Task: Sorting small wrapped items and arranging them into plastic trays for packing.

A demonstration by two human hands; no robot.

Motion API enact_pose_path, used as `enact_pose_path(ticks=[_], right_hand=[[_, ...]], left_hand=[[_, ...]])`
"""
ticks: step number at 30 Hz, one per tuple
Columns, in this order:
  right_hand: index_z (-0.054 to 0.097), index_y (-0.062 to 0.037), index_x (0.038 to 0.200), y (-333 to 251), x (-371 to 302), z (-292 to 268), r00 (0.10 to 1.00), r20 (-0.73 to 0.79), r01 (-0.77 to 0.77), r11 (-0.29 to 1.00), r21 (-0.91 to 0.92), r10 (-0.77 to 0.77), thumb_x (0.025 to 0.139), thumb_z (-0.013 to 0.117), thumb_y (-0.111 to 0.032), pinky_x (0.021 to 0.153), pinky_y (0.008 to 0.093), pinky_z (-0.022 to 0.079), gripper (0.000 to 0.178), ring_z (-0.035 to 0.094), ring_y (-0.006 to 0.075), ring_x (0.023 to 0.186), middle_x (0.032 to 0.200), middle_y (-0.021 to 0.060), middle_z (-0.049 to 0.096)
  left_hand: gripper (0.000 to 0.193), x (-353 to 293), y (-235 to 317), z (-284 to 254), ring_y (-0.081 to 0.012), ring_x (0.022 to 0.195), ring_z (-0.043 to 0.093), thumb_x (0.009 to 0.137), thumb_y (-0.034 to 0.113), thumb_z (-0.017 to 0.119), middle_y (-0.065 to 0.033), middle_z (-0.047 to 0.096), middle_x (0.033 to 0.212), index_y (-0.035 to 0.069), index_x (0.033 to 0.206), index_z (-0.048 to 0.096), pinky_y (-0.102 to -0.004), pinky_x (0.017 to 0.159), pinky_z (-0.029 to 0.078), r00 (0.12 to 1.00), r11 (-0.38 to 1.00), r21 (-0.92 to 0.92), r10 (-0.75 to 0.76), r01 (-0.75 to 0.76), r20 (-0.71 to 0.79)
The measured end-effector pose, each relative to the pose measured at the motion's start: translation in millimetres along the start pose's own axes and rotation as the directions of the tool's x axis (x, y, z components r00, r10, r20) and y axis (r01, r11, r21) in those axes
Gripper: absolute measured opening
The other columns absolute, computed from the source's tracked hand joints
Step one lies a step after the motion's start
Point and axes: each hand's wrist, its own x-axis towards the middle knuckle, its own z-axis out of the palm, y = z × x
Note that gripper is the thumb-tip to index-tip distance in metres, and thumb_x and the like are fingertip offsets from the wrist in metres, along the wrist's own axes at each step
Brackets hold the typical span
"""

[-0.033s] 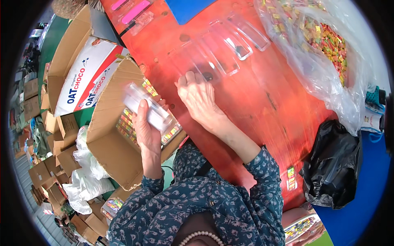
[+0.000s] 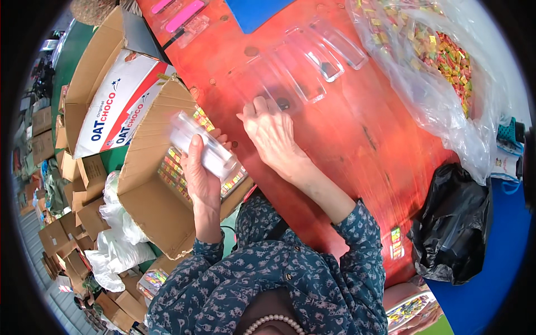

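My left hand (image 2: 202,167) is closed round a long clear plastic case (image 2: 202,146) with a whitish face, tilted and partly blurred, above an open cardboard box (image 2: 148,192). Inside that box lie packs of small colourful pieces (image 2: 174,170). Over the red table, my right hand (image 2: 268,131) has its fingers curled down at the near end of several clear plastic trays (image 2: 310,84). The fingertips are turned away, so what they grip, if anything, is hidden.
A big clear bag (image 2: 413,111) of small wrapped pieces lies at the far right, with a black plastic bag (image 2: 455,223) nearer. One filled pack (image 2: 396,243) rests by the table's near right edge. Pink items (image 2: 184,17) and a blue sheet (image 2: 259,11) lie at the far side.
The case in my left hand has shifted very slightly to the right. My right hand is almost still.
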Motion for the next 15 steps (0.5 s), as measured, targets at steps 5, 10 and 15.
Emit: enact_pose_path(ticks=[5, 10, 15], right_hand=[[0.061, 0.0019, 0.078, -1.9, -14.1, -50.6, 0.986, 0.064, -0.146, 0.628, 0.764, 0.152, 0.081, 0.066, -0.013, 0.053, 0.0362, 0.046, 0.016, 0.06, 0.0275, 0.064, 0.07, 0.0146, 0.057], [0.065, 0.0046, 0.087, 6.5, -49.4, -79.8, 0.892, 0.404, -0.431, 0.114, 0.895, 0.201, 0.08, 0.068, -0.007, 0.056, 0.027, 0.045, 0.014, 0.057, 0.01, 0.063, 0.071, 0.0075, 0.062], [0.068, 0.003, 0.085, 39.2, -80.0, -108.8, 0.77, 0.604, -0.604, -0.068, 0.794, 0.206, 0.088, 0.062, -0.009, 0.052, 0.0206, 0.041, 0.014, 0.051, 0.0047, 0.058, 0.066, 0.0012, 0.06]], left_hand=[[0.04, -10.9, -5.2, 16.7, -0.0237, 0.083, 0.066, 0.085, 0.021, 0.066, -0.018, 0.066, 0.098, -0.003, 0.114, 0.051, -0.0368, 0.074, 0.056, 0.998, 0.999, 0.034, 0.016, -0.018, 0.059], [0.036, -35.3, -15.4, 56.9, -0.0206, 0.084, 0.065, 0.082, 0.016, 0.068, -0.0156, 0.066, 0.096, -0.004, 0.109, 0.056, -0.0343, 0.077, 0.054, 0.96, 0.996, 0.058, -0.081, 0.068, 0.268], [0.028, -51.5, -27.4, 76.6, -0.018, 0.061, 0.064, 0.085, 0.018, 0.063, -0.0127, 0.065, 0.079, -0.006, 0.1, 0.061, -0.0277, 0.056, 0.053, 0.825, 0.94, 0.178, -0.342, 0.292, 0.45]])
